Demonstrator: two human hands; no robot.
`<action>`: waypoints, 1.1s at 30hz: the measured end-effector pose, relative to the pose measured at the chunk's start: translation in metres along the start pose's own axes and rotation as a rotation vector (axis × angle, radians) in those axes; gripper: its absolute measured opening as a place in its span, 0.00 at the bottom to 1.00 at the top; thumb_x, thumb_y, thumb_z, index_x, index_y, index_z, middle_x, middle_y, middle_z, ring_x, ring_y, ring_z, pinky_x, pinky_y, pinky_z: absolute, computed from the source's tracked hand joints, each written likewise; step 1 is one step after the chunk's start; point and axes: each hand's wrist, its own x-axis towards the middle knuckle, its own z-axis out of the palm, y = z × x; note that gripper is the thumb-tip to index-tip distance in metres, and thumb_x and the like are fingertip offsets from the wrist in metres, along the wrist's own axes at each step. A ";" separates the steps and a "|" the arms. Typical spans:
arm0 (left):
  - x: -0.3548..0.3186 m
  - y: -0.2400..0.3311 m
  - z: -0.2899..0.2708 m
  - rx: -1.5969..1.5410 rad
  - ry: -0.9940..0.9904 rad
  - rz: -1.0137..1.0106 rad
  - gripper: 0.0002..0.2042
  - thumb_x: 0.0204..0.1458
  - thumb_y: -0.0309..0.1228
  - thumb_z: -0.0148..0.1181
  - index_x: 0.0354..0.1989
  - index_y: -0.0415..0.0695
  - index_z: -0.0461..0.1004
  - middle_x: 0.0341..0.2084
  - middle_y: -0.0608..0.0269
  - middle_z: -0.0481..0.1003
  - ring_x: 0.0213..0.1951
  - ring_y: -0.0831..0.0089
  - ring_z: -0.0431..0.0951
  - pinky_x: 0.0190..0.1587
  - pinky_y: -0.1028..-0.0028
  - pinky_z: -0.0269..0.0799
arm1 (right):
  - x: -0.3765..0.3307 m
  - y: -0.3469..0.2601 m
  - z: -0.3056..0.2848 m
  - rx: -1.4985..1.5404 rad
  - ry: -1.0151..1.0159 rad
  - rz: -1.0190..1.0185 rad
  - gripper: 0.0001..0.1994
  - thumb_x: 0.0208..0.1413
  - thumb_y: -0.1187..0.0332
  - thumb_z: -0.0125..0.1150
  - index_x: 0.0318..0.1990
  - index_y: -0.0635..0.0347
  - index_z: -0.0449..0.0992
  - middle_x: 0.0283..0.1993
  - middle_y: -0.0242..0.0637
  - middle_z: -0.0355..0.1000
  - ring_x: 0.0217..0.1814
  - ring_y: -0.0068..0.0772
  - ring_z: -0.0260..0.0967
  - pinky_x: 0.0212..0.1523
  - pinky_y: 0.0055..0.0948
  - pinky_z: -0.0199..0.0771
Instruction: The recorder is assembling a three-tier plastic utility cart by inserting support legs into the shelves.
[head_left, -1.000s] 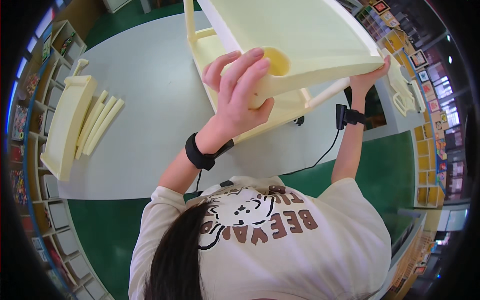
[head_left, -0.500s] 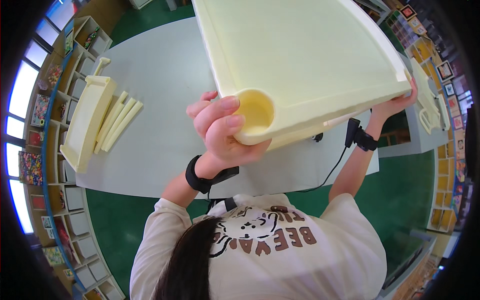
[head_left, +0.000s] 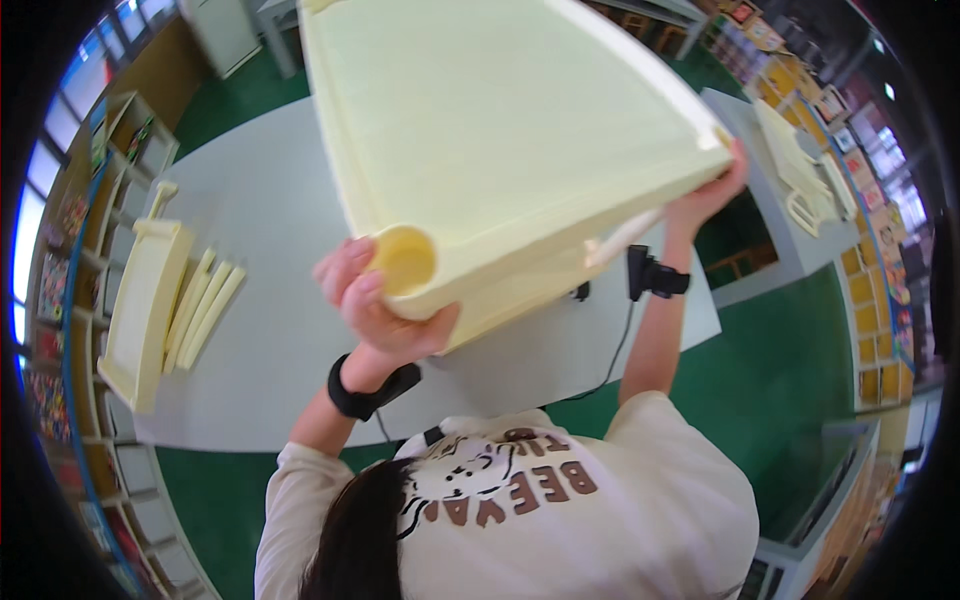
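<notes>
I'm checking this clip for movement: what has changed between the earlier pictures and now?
The cream top tray has moved left and toward the person, its cup recess coming nearer the loose poles. It covers more of the lower shelf. Left hand and right hand keep hold. The poles stayed put.

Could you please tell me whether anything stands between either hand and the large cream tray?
Nothing visible does: the left hand grips the cream tray at its near-left corner, beside the round recess, and the right hand holds its near-right corner.
</notes>
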 end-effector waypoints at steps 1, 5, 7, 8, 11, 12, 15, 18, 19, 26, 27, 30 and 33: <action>0.000 -0.001 -0.001 0.028 -0.025 0.007 0.31 0.28 0.28 0.59 0.45 0.47 0.54 0.42 0.53 0.57 0.40 0.62 0.57 0.43 0.63 0.56 | 0.002 -0.003 -0.001 -0.006 -0.008 -0.034 0.36 0.31 0.68 0.68 0.50 0.59 0.54 0.52 0.44 0.52 0.56 0.42 0.49 0.56 0.37 0.48; -0.002 0.001 -0.003 0.188 -0.129 -0.003 0.38 0.27 0.27 0.59 0.52 0.45 0.47 0.50 0.49 0.49 0.42 0.60 0.55 0.45 0.62 0.55 | 0.004 -0.011 -0.003 -0.124 -0.080 -0.089 0.41 0.31 0.69 0.67 0.54 0.59 0.48 0.56 0.45 0.48 0.58 0.45 0.47 0.56 0.39 0.47; -0.001 0.000 0.002 0.045 -0.074 -0.072 0.40 0.27 0.25 0.59 0.53 0.45 0.44 0.51 0.49 0.46 0.43 0.60 0.54 0.45 0.63 0.55 | 0.006 -0.020 0.000 -0.131 -0.082 -0.056 0.41 0.31 0.68 0.67 0.54 0.59 0.47 0.56 0.45 0.48 0.57 0.43 0.47 0.56 0.38 0.47; -0.001 -0.001 0.004 -0.083 -0.023 -0.151 0.42 0.26 0.24 0.59 0.54 0.45 0.41 0.52 0.49 0.44 0.44 0.60 0.54 0.45 0.64 0.54 | 0.008 -0.024 0.003 0.000 -0.040 0.034 0.40 0.32 0.68 0.67 0.54 0.60 0.48 0.56 0.45 0.48 0.57 0.41 0.48 0.56 0.36 0.48; -0.002 0.003 0.006 -0.065 -0.100 -0.190 0.49 0.26 0.23 0.62 0.56 0.45 0.30 0.55 0.48 0.36 0.52 0.57 0.48 0.53 0.59 0.47 | 0.005 -0.008 0.006 0.119 -0.022 0.170 0.35 0.34 0.69 0.65 0.52 0.62 0.52 0.54 0.44 0.52 0.55 0.37 0.51 0.54 0.33 0.51; -0.006 0.001 0.005 -0.059 -0.102 -0.172 0.50 0.25 0.24 0.62 0.55 0.46 0.30 0.54 0.48 0.37 0.52 0.57 0.48 0.52 0.59 0.47 | -0.001 0.000 0.010 0.118 -0.056 0.223 0.32 0.35 0.70 0.63 0.51 0.63 0.55 0.53 0.43 0.55 0.53 0.34 0.54 0.52 0.31 0.54; -0.016 0.010 0.011 -0.182 -0.082 -0.090 0.46 0.24 0.24 0.61 0.52 0.48 0.36 0.51 0.49 0.40 0.50 0.58 0.48 0.49 0.60 0.49 | -0.016 0.009 0.017 0.398 -0.095 0.714 0.15 0.39 0.75 0.54 0.39 0.67 0.67 0.31 0.37 0.69 0.31 0.27 0.67 0.33 0.24 0.67; -0.016 0.013 0.022 -0.511 -0.059 0.073 0.37 0.23 0.24 0.59 0.47 0.50 0.47 0.46 0.50 0.46 0.46 0.59 0.51 0.46 0.62 0.53 | -0.026 0.067 0.007 0.158 -0.193 0.550 0.08 0.44 0.74 0.51 0.31 0.70 0.71 0.28 0.38 0.71 0.28 0.24 0.67 0.30 0.23 0.68; -0.019 0.006 0.013 -0.506 -0.083 0.037 0.36 0.24 0.26 0.60 0.47 0.51 0.48 0.46 0.50 0.46 0.46 0.59 0.51 0.46 0.61 0.53 | -0.022 0.059 0.014 0.259 -0.267 0.693 0.09 0.46 0.74 0.51 0.33 0.71 0.71 0.30 0.39 0.71 0.31 0.24 0.68 0.32 0.24 0.68; 0.000 -0.112 -0.024 -0.002 -0.069 -0.410 0.38 0.29 0.29 0.59 0.52 0.46 0.45 0.49 0.54 0.47 0.48 0.61 0.52 0.46 0.64 0.53 | -0.022 0.146 0.013 0.494 -0.487 0.941 0.17 0.50 0.71 0.50 0.48 0.65 0.64 0.41 0.39 0.68 0.39 0.24 0.65 0.39 0.25 0.65; 0.004 -0.137 -0.025 0.064 -0.081 -0.532 0.41 0.30 0.29 0.60 0.55 0.47 0.43 0.52 0.58 0.46 0.48 0.63 0.53 0.47 0.63 0.53 | -0.011 0.150 0.006 0.460 -0.523 0.940 0.17 0.50 0.71 0.50 0.48 0.65 0.63 0.42 0.39 0.68 0.40 0.24 0.65 0.39 0.25 0.65; 0.018 -0.203 -0.031 0.268 -0.095 -0.603 0.39 0.32 0.27 0.59 0.56 0.45 0.43 0.49 0.54 0.52 0.50 0.62 0.52 0.48 0.64 0.54 | 0.014 0.160 0.022 0.403 -0.673 0.951 0.18 0.50 0.70 0.50 0.49 0.64 0.61 0.43 0.39 0.67 0.41 0.25 0.64 0.40 0.25 0.64; 0.031 -0.249 -0.029 -0.026 -0.142 -0.708 0.33 0.37 0.29 0.60 0.54 0.44 0.51 0.43 0.56 0.62 0.45 0.67 0.60 0.47 0.67 0.58 | 0.038 0.168 0.021 0.287 -0.803 0.919 0.19 0.50 0.70 0.50 0.51 0.63 0.60 0.44 0.39 0.66 0.42 0.25 0.64 0.41 0.25 0.64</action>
